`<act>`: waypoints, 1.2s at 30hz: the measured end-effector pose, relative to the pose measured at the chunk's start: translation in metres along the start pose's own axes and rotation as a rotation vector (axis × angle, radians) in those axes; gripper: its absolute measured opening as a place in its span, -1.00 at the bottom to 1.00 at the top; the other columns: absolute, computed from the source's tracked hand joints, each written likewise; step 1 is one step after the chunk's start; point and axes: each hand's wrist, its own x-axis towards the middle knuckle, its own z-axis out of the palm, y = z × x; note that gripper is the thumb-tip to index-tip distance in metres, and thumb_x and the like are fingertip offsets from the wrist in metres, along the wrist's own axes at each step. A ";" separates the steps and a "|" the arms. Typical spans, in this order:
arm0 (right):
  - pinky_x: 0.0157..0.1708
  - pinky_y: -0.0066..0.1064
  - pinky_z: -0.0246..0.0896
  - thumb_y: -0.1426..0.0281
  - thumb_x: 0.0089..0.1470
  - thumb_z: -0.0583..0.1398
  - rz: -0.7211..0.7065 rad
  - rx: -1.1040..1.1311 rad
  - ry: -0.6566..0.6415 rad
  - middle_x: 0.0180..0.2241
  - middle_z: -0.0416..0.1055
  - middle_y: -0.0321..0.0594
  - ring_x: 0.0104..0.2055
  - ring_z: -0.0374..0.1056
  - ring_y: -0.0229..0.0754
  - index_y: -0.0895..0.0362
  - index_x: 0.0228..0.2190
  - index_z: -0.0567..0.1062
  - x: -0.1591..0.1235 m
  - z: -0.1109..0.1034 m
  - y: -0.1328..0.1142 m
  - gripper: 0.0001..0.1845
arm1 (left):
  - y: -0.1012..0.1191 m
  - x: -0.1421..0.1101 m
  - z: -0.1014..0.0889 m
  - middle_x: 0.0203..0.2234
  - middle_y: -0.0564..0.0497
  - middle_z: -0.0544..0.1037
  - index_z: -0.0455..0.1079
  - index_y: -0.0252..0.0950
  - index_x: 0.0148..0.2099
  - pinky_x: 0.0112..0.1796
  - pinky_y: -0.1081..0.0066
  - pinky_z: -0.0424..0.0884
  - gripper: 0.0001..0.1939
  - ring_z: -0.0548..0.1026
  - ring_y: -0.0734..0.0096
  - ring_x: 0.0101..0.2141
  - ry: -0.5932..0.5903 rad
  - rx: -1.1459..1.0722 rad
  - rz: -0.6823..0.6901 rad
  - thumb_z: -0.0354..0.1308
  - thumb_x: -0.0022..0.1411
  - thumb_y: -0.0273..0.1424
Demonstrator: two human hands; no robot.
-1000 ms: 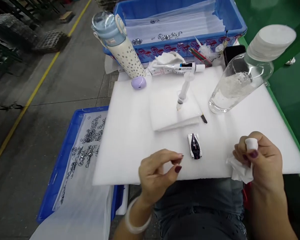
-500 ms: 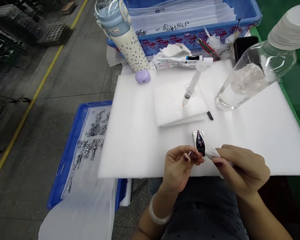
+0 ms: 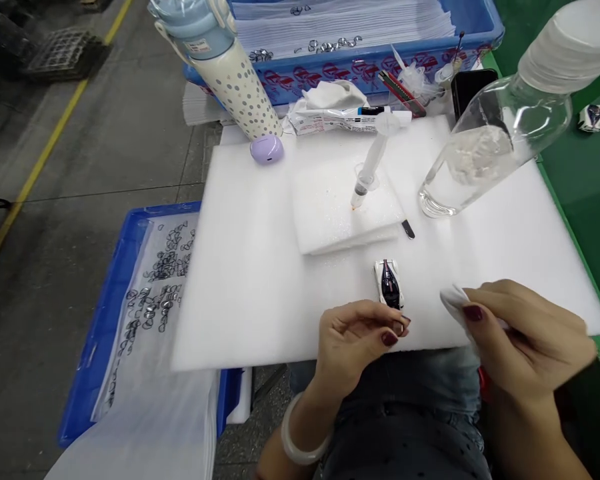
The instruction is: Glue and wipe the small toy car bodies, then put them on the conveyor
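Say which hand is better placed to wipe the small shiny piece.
Probably the right hand: it pinches the white cloth, while the left hand holds the small shiny piece at its fingertips.

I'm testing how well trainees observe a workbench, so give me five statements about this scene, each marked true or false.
1. The right hand holds a soft white cloth. True.
2. The black-and-white toy car lies on the white foam board. True.
3. The left hand grips the clear plastic syringe. False: it pinches a small shiny piece.
4. The lilac oval case sits beside the cream polka-dotted bottle. True.
5. The tall clear bottle has a blue cap. False: its cap is white.
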 end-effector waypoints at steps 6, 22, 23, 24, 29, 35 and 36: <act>-0.61 -0.49 0.06 0.54 0.15 0.24 0.184 -0.001 -0.119 -0.54 0.40 -0.33 -0.56 0.23 -0.38 0.13 -0.34 0.56 -0.009 0.020 0.011 -0.90 | 0.009 0.010 -0.009 -0.32 -0.03 0.66 0.54 -0.31 -0.15 -0.29 0.40 0.62 -0.85 0.62 0.38 -0.32 0.002 0.931 0.499 0.31 0.21 -0.58; -0.57 -0.51 0.11 0.40 0.21 0.25 0.160 -0.215 -0.246 -0.52 0.45 -0.33 -0.55 0.30 -0.39 0.15 -0.30 0.58 -0.008 0.032 0.014 -0.90 | 0.004 0.015 -0.011 -0.21 0.01 0.57 0.52 -0.24 -0.04 -0.15 0.38 0.61 -0.78 0.58 0.38 -0.21 -0.011 0.980 0.375 0.32 0.24 -0.47; -0.57 -0.51 0.11 0.40 0.21 0.25 0.157 -0.212 -0.245 -0.51 0.45 -0.33 -0.54 0.30 -0.38 0.16 -0.30 0.57 -0.007 0.032 0.014 -0.90 | 0.005 0.016 -0.012 -0.17 0.00 0.58 0.53 -0.24 -0.04 -0.10 0.35 0.61 -0.77 0.59 0.36 -0.16 0.000 0.966 0.352 0.32 0.24 -0.49; -0.57 -0.51 0.12 0.40 0.21 0.25 0.155 -0.210 -0.245 -0.51 0.45 -0.33 -0.54 0.31 -0.38 0.16 -0.30 0.57 -0.007 0.032 0.014 -0.91 | 0.005 0.016 -0.012 -0.11 -0.02 0.58 0.53 -0.25 -0.03 -0.06 0.32 0.60 -0.76 0.59 0.33 -0.12 0.004 0.961 0.340 0.32 0.24 -0.50; -0.56 -0.51 0.12 0.43 0.19 0.26 0.146 -0.205 -0.258 -0.51 0.44 -0.33 -0.53 0.31 -0.39 0.16 -0.29 0.57 -0.006 0.031 0.013 -0.93 | 0.004 0.017 -0.012 -0.02 -0.08 0.58 0.54 -0.28 -0.04 0.01 0.24 0.58 -0.78 0.59 0.28 -0.07 -0.004 0.978 0.335 0.31 0.25 -0.49; -0.58 -0.51 0.09 0.43 0.19 0.27 0.138 -0.214 -0.258 -0.52 0.44 -0.34 -0.56 0.27 -0.41 0.16 -0.30 0.56 -0.008 0.032 0.014 -0.94 | 0.002 0.016 -0.010 -0.04 -0.06 0.59 0.54 -0.25 -0.05 -0.02 0.21 0.59 -0.81 0.60 0.26 -0.09 0.016 0.993 0.344 0.29 0.27 -0.46; -0.58 -0.51 0.10 0.43 0.19 0.27 0.136 -0.215 -0.259 -0.51 0.44 -0.34 -0.55 0.28 -0.40 0.15 -0.29 0.56 -0.008 0.032 0.014 -0.94 | 0.002 0.016 -0.010 -0.03 -0.07 0.58 0.54 -0.25 -0.06 -0.02 0.21 0.59 -0.81 0.60 0.26 -0.09 0.017 0.985 0.337 0.30 0.27 -0.47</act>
